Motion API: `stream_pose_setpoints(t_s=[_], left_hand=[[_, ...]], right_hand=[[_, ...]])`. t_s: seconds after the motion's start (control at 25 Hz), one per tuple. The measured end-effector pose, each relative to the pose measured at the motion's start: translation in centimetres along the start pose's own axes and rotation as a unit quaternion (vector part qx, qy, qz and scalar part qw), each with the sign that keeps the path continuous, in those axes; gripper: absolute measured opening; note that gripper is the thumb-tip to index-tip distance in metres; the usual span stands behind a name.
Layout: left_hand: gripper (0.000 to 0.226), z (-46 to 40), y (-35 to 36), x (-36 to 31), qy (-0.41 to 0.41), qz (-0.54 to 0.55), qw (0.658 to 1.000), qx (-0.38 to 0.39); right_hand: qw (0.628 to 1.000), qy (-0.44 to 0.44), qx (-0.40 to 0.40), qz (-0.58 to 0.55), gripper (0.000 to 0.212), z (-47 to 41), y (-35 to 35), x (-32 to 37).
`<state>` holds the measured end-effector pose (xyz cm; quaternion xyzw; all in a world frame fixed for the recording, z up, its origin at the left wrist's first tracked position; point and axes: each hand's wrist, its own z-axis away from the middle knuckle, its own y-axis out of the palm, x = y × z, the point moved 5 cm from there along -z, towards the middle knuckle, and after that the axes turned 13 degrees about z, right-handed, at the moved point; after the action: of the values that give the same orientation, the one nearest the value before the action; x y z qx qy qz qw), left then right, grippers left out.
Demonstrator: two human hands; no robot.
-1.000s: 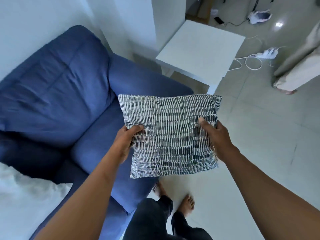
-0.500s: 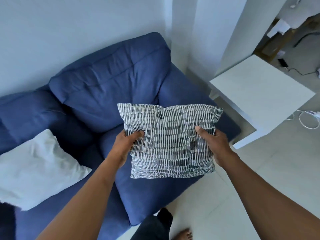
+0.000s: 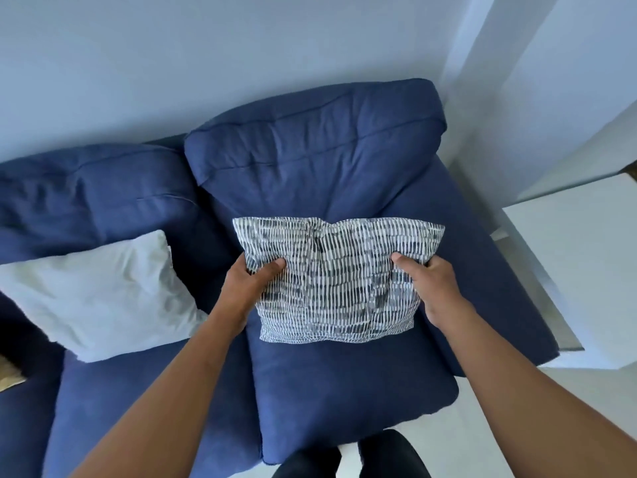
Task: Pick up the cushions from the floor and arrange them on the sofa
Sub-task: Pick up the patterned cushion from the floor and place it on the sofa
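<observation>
I hold a black-and-white patterned cushion (image 3: 336, 279) in front of me, over the right seat of the blue sofa (image 3: 344, 384). My left hand (image 3: 250, 286) grips its left edge and my right hand (image 3: 425, 286) grips its right edge, thumbs on the front face. The cushion hangs above the seat, in front of the right back pillow (image 3: 320, 146). Whether its lower edge touches the seat I cannot tell. A white cushion (image 3: 93, 298) lies tilted on the sofa's left seat, against the left back pillow.
A white side table (image 3: 579, 270) stands right beside the sofa's right arm. A pale wall runs behind the sofa, with a corner jutting out at the right. My dark trouser legs (image 3: 389, 457) stand at the seat's front edge. A tan object shows at the far left edge.
My view has swung left from the floor and side table toward the sofa. Both hands have carried the patterned cushion over the right seat. The white cushion has come fully into view.
</observation>
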<state>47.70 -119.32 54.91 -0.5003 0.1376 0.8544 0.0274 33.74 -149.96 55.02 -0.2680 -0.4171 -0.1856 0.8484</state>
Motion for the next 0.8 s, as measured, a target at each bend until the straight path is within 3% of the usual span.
stream_pose_setpoints(t_s=[0.12,0.32,0.44,0.8], left_hand=[[0.048,-0.9,-0.7,0.2,-0.007,0.043,0.999,-0.026],[0.008,-2.4,-1.3,-0.1,0.025,0.042,0.985,-0.165],[0.006,-3.4,-1.1,0.5,0.042,0.045,0.974,-0.216],[0.013,-8.9,-1.8,2.0,0.03,-0.022,0.978,-0.207]], right_hand=[[0.999,0.014,0.028,-0.018,0.03,-2.5,1.6,1.8],[0.999,-0.022,0.027,-0.001,0.019,-7.3,1.9,4.1],[0.998,-0.036,0.044,0.015,0.01,-10.0,1.9,4.5],[0.996,-0.016,0.071,0.058,0.019,-16.1,3.2,3.6]])
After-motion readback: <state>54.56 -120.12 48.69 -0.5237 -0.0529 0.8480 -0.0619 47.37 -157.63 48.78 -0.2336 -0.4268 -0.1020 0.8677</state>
